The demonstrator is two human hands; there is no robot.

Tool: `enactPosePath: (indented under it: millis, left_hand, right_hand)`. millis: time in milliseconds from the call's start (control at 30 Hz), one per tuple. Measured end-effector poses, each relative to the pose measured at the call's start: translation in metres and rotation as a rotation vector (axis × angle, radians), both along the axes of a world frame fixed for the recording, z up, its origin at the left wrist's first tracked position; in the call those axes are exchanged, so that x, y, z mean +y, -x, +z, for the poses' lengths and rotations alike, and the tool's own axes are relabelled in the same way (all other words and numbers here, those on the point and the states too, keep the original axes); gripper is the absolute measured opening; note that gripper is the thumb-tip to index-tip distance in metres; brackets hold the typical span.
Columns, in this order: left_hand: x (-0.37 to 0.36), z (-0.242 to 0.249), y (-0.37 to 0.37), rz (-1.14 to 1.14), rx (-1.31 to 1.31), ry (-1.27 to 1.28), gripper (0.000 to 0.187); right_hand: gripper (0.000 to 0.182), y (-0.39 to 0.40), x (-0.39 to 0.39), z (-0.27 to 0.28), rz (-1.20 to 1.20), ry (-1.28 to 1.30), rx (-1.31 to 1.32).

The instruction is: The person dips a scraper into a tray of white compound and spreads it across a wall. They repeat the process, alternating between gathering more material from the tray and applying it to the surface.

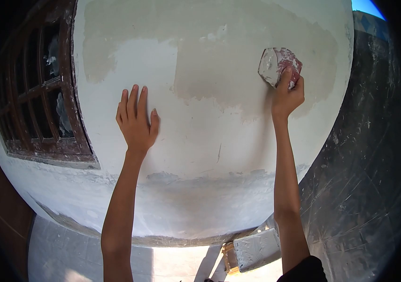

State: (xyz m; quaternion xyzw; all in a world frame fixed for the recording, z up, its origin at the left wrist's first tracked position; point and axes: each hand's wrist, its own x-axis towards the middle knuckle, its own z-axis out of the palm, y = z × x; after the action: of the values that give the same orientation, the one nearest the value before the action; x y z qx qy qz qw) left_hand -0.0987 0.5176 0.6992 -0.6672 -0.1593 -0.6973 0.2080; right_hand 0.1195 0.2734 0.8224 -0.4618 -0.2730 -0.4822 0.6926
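Note:
My left hand (137, 124) lies against the pale plastered wall (196, 141), fingers stretched upward and slightly spread, holding nothing. Higher up on the right, my right hand (287, 96) grips a flat, many-sided reddish-brown spreader (280, 67) caked with white plaster. My thumb and fingers close on its lower right part, and it overlaps the wall's surface. Around it the upper wall shows a greyish-beige patch, with whiter areas below and to the left. A short scratch mark shows on the wall between my forearms.
A brown window frame (50, 87) with dark panes borders the wall on the left. Low on the right, a pale, plaster-covered block (257, 249) sits by a wooden piece on the tiled floor (64, 249). A dark, scuffed surface (355, 155) runs along the right side.

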Motion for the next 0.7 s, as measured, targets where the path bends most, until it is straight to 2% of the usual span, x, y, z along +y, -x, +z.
enactPosePath:
  millis: [33, 100, 200, 233, 300, 367, 400, 467, 500, 533, 567, 633, 700]
  left_hand:
    - [-0.001, 0.000, 0.000, -0.006, -0.001, 0.007, 0.055]
    - [-0.001, 0.002, -0.002, -0.008, -0.006, 0.013, 0.055]
    - [-0.001, 0.002, 0.000, -0.003, 0.007, 0.010, 0.055]
    - [-0.001, 0.002, 0.001, -0.003, 0.008, 0.013, 0.055]
    - [-0.002, 0.001, 0.000, -0.005, 0.008, 0.022, 0.055]
    - [-0.002, 0.002, 0.001, -0.026, 0.012, 0.018, 0.056]
    - [-0.002, 0.002, 0.001, -0.026, 0.011, 0.016, 0.056]
    - [-0.001, 0.002, 0.000, -0.014, 0.005, 0.008, 0.056]
    - [0.000, 0.002, 0.000, -0.011, -0.001, 0.008, 0.056]
    - [0.000, 0.002, 0.000, -0.011, 0.007, 0.018, 0.056]
    - [-0.001, 0.001, 0.000, -0.012, 0.015, 0.029, 0.056]
    - [-0.001, 0.001, -0.001, -0.017, 0.007, 0.030, 0.056]
    - [-0.001, 0.001, -0.001, -0.020, 0.000, 0.028, 0.056]
  right_hand:
    - [0.034, 0.000, 0.000, -0.001, 0.001, 0.005, -0.005]
    - [0.033, 0.005, -0.003, -0.006, 0.222, -0.158, -0.032]
    - [0.029, 0.045, 0.022, -0.013, 0.465, 0.040, -0.086]
    - [0.029, 0.058, 0.034, -0.015, 0.474, 0.132, -0.158]
    - [0.028, 0.056, 0.065, -0.020, 0.183, 0.319, -0.379]
    - [0.028, 0.060, 0.072, -0.019, 0.028, 0.461, -0.424]
    - [0.028, 0.057, 0.070, -0.018, 0.026, 0.459, -0.425]
    - [0.030, 0.040, 0.058, -0.016, -0.022, 0.360, -0.370]
    - [0.033, 0.027, 0.047, -0.016, -0.092, 0.372, -0.261]
    - [0.037, 0.013, 0.038, -0.016, -0.014, 0.339, -0.077]
    - [0.039, 0.005, 0.026, -0.014, -0.049, 0.272, -0.009]
    - [0.034, -0.004, 0.004, -0.012, -0.059, 0.154, 0.014]
    - [0.031, 0.000, 0.002, -0.009, 0.050, -0.083, -0.050]
